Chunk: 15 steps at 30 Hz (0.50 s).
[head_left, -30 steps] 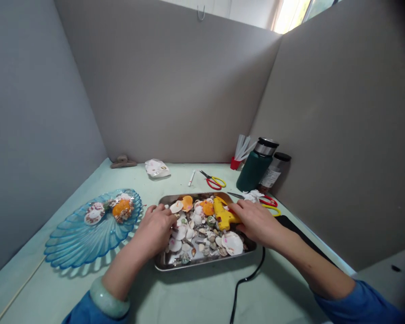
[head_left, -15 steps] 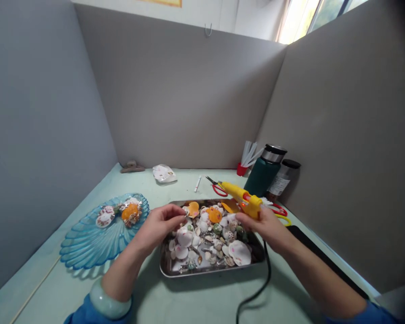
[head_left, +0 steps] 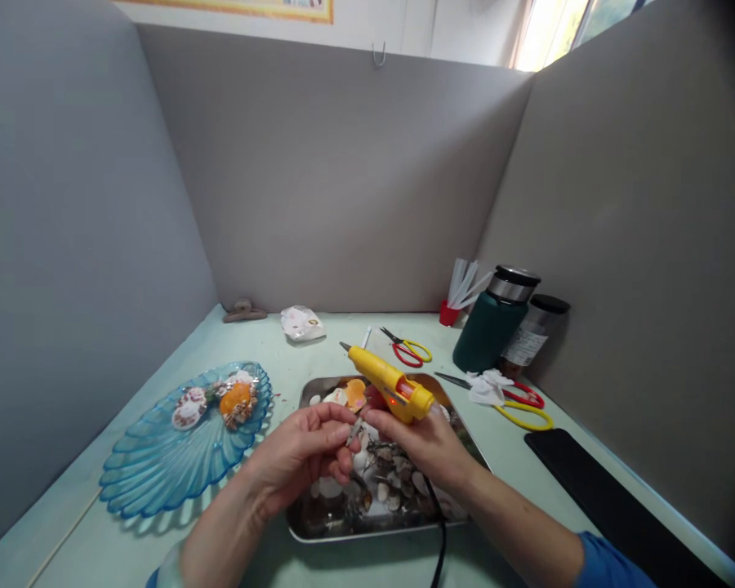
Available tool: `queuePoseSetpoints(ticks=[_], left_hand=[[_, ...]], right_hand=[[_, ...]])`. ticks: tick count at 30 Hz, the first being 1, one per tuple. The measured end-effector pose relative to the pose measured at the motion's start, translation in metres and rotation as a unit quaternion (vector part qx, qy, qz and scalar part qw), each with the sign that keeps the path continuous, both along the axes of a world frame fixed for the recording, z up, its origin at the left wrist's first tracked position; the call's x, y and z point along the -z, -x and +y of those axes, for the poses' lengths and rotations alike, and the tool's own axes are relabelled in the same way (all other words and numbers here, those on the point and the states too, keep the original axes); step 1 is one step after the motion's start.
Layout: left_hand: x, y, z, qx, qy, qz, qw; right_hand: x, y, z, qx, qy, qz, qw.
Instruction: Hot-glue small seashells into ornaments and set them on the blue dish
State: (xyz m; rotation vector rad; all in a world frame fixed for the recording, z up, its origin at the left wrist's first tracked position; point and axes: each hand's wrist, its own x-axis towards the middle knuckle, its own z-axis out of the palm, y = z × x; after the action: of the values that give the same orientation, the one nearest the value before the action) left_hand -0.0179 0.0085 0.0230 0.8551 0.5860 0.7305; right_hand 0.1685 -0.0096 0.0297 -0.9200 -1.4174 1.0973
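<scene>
Wrapped around a yellow hot glue gun (head_left: 387, 377), my right hand (head_left: 425, 441) is over the tray's right half; the nozzle points up and to the left. Between thumb and fingers my left hand (head_left: 309, 449) pinches a small greyish shell (head_left: 354, 430). The tips of both hands nearly meet at this shell; whether the right fingertips touch it I cannot tell. Below them lies a metal tray (head_left: 334, 536) of loose seashells (head_left: 398, 474), partly hidden by my hands. A blue scalloped glass dish (head_left: 177, 457) with an orange shell (head_left: 236, 398) and several others stands to the left.
Two pairs of scissors, one small (head_left: 412, 353) and one larger (head_left: 527, 406), lie behind and right. A crumpled tissue (head_left: 488, 386) covers part of the larger. A green bottle (head_left: 491, 322), a jar (head_left: 532, 335), a red cup of glue sticks (head_left: 449, 314) and a black slab (head_left: 606, 498) line the right.
My right hand has swung the glue gun left, over the tray's middle. My left hand has come right and now holds a small shell. The view has shifted slightly.
</scene>
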Motion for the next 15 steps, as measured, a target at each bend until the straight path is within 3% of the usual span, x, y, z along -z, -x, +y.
queuePoseSetpoints(ticks=[8,15], left_hand=[[0.0020,-0.0081,-0.0023,-0.013,-0.002,0.005,1.000],[-0.0037,-0.0097,-0.0068,-0.048,-0.053,0.052,0.996]], right_hand=[[0.0025,-0.0026,-0.0037,-0.064,0.016,-0.005,0.998],[0.0059,-0.0017,-0.0022,-0.015,0.054,0.074,0.996]])
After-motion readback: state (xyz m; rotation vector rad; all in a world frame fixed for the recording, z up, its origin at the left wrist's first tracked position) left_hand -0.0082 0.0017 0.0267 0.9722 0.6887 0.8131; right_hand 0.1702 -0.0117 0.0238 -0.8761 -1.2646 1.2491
